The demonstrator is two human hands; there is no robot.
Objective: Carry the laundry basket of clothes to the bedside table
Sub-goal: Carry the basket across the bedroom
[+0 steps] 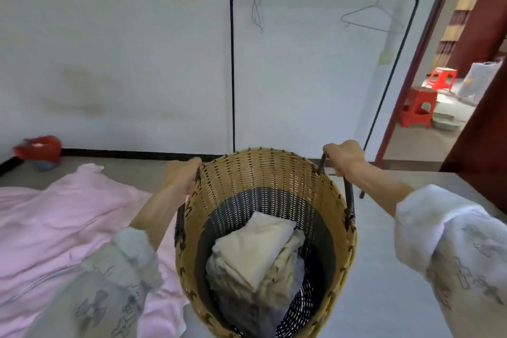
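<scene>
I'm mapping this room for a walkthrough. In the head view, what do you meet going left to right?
Red bin by the wall → pink bedsheet → left hand → tan woven laundry basket → right hand → red plastic stools beyond the doorway.

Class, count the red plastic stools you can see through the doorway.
2. One stool stands nearer, just inside the doorway; another stool sits farther back, up and right of it. The door frame may hide more.

Clothes (pixel 255 250) in basket (pixel 274 173), bedding (pixel 55 228) left, rack (pixel 232 77) behind, perhaps touching the wall (pixel 109 35)
</scene>
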